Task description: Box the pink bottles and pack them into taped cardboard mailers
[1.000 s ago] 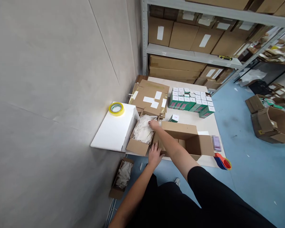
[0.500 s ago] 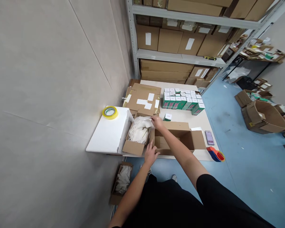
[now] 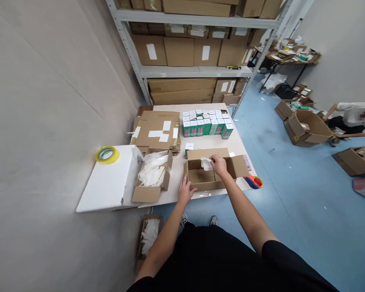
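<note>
An open cardboard box [image 3: 203,186] stands at the table's front edge, its inside mostly bare brown. My left hand [image 3: 186,192] grips its front left corner, thumb along the front wall and fingers at the left side. Above the box opening, my right hand [image 3: 219,165] pinches a small sheet of white paper [image 3: 206,164]. To the left is a smaller carton [image 3: 147,194] filled with crumpled white paper [image 3: 153,169]. Behind the open box, a single small white-and-green box [image 3: 189,146] is partly hidden by the raised flap.
Rows of white-and-green boxes [image 3: 207,127] and flattened cardboard [image 3: 152,125] cover the table's back. Yellow tape [image 3: 107,155] lies on a white block [image 3: 105,182]; coloured rolls [image 3: 254,181] sit at the right corner. Shelving [image 3: 194,72] rises behind. A person [image 3: 353,119] sits among cartons at right.
My right hand has moved right from the paper-filled carton to over the open box, carrying the white paper. My left hand stays at the open box's corner. The view has shifted right.
</note>
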`<control>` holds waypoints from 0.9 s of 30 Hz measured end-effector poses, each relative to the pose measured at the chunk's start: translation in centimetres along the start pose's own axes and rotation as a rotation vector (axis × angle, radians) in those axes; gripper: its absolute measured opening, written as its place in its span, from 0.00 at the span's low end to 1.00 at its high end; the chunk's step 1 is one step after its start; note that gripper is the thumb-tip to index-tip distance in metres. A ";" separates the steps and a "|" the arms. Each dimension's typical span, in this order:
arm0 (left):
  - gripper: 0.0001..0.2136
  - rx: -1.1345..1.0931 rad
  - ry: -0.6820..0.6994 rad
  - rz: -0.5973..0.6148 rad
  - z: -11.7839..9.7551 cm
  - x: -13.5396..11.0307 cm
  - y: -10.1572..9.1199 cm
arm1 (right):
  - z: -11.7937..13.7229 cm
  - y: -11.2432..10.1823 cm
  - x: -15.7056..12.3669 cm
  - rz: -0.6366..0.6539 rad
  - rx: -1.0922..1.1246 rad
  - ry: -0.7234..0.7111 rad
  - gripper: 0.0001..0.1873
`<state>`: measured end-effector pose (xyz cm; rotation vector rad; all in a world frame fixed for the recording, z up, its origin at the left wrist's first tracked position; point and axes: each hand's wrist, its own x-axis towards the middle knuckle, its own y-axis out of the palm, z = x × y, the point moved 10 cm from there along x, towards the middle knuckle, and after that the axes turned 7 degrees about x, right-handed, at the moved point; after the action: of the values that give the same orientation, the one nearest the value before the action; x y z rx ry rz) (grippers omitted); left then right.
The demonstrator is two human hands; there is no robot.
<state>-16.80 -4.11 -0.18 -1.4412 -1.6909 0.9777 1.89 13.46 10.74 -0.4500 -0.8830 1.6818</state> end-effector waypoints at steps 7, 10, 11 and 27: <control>0.11 0.003 -0.033 0.001 -4.1 2.3 1.8 | -8.8 -1.6 -3.2 0.156 0.050 0.129 0.27; 0.10 0.002 -0.101 -0.020 -4.1 2.5 1.5 | -9.9 -2.1 -4.2 0.172 0.107 0.087 0.29; 0.10 0.003 -0.121 -0.024 -4.0 2.5 1.3 | -9.9 -2.5 -4.5 0.151 0.129 0.064 0.28; 0.13 -0.040 -0.171 0.072 -5.9 4.1 2.6 | -9.9 -6.2 -6.9 0.088 0.299 -0.060 0.25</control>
<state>-10.96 0.83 0.42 -1.4897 -1.7999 1.1410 14.88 10.68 7.95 -0.2384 -0.6471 1.8803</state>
